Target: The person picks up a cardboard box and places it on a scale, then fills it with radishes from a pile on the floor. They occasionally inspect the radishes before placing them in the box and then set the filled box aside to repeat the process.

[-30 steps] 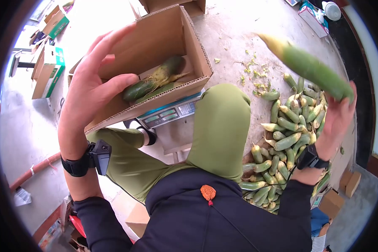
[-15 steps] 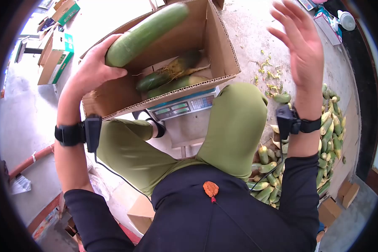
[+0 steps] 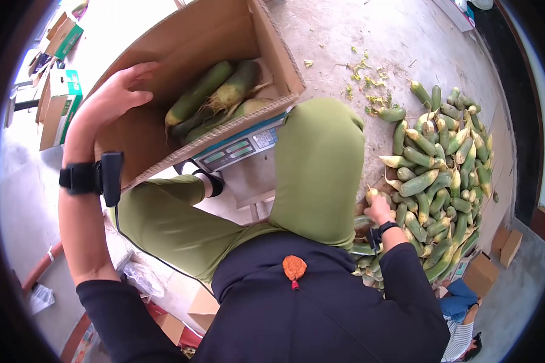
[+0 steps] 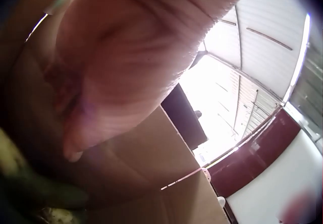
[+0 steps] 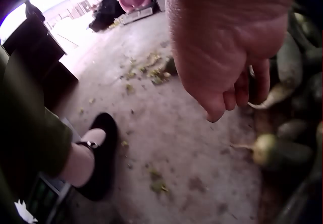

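At the left side of the open cardboard box (image 3: 163, 42), my left hand (image 3: 118, 91) hovers over the rim with relaxed fingers and nothing in it. Several long green radishes (image 3: 200, 94) with pale, rooty ends lie together inside. The left wrist view shows the same hand (image 4: 126, 57) against the brown cardboard. My right hand (image 3: 379, 210) reaches down to the near left edge of a large heap of green radishes (image 3: 421, 184). Its fingertips are right by one radish (image 3: 371, 195) with a yellowish top. In the right wrist view the right hand's (image 5: 227, 57) fingers hang loosely bent, above a radish (image 5: 277, 151).
The box rests on a digital scale (image 3: 236, 151) in front of my knees. Leaf scraps (image 3: 369, 81) litter the floor beyond the heap. Green-and-white cartons (image 3: 60, 109) stand at far left. Another person (image 3: 460, 327) is at lower right.
A green radish passed from my right hand to my left, and now lies in the box. My left hand has let go of it. My right hand has come down to the heap.
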Demonstrator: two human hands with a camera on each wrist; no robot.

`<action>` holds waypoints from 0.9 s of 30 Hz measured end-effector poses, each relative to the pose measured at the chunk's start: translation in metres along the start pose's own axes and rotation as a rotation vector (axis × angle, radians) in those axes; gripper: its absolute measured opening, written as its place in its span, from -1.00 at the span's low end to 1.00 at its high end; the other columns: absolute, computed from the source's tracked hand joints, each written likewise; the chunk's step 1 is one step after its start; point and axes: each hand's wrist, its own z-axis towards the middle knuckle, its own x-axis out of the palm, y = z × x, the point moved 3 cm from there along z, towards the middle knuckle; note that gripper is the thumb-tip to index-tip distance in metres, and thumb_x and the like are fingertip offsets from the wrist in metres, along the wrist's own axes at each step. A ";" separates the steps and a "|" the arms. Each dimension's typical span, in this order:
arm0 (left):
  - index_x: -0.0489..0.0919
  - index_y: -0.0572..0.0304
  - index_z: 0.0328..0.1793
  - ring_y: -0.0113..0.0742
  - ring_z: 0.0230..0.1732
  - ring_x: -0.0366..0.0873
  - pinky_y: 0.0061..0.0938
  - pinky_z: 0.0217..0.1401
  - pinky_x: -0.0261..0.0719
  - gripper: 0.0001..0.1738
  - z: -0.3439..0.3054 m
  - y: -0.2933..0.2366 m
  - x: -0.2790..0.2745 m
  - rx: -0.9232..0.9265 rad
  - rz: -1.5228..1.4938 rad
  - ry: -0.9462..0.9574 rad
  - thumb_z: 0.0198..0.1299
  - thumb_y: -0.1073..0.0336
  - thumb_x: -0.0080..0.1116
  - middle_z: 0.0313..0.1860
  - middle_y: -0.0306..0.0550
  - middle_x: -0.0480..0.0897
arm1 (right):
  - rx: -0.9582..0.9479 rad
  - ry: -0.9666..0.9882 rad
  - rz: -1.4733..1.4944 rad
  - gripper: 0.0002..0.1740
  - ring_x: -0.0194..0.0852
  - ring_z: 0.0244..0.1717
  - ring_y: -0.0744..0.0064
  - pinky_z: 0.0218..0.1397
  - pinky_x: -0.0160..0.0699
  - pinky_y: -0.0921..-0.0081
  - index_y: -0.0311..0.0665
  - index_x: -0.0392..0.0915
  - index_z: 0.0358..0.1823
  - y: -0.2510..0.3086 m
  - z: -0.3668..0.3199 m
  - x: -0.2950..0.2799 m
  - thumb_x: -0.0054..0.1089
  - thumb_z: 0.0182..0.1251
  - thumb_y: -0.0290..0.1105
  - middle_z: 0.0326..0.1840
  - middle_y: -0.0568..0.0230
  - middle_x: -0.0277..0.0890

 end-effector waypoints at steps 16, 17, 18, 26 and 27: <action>0.32 0.06 0.39 -0.39 0.28 0.32 -0.49 0.31 0.26 -0.43 -0.053 -0.042 0.027 0.028 -0.251 -0.165 0.21 0.37 0.11 0.27 -0.08 0.43 | -0.048 0.188 -0.432 -0.77 0.28 0.15 0.31 0.04 0.29 0.11 0.05 0.52 -0.08 -0.057 -0.057 0.113 -0.05 0.28 -0.31 0.02 0.38 0.39; 0.32 0.06 0.38 -0.39 0.28 0.33 -0.50 0.30 0.27 -0.44 -0.053 -0.045 0.027 0.017 -0.237 -0.177 0.21 0.38 0.09 0.26 -0.08 0.44 | -0.015 0.156 -0.436 -0.78 0.30 0.15 0.30 0.04 0.30 0.19 0.02 0.51 -0.09 -0.058 -0.054 0.114 -0.05 0.28 -0.32 0.02 0.38 0.39; 0.33 0.06 0.38 -0.40 0.27 0.33 -0.51 0.29 0.29 -0.45 -0.055 -0.048 0.027 0.004 -0.223 -0.193 0.22 0.39 0.07 0.25 -0.08 0.45 | 0.009 0.109 -0.401 -0.76 0.31 0.15 0.26 0.03 0.36 0.18 -0.02 0.48 -0.06 -0.058 -0.052 0.113 0.03 0.23 -0.34 0.02 0.33 0.40; 0.35 0.17 0.35 -0.38 0.23 0.37 -0.51 0.30 0.29 -0.47 -0.065 -0.044 0.029 0.025 -0.193 -0.271 0.20 0.50 -0.02 0.20 -0.06 0.47 | 0.899 -0.117 0.597 -0.27 0.32 0.17 -0.07 0.20 0.36 0.07 -0.30 0.35 0.10 -0.096 -0.028 0.111 0.41 -0.13 -0.17 0.13 -0.12 0.34; 0.35 0.17 0.35 -0.37 0.24 0.37 -0.51 0.30 0.29 -0.47 -0.066 -0.044 0.030 0.027 -0.189 -0.283 0.21 0.50 -0.02 0.21 -0.06 0.47 | 0.737 -0.368 0.411 -0.40 0.34 0.14 0.01 0.14 0.39 0.09 -0.27 0.41 0.04 -0.073 -0.036 0.076 0.38 -0.07 -0.23 0.08 -0.01 0.39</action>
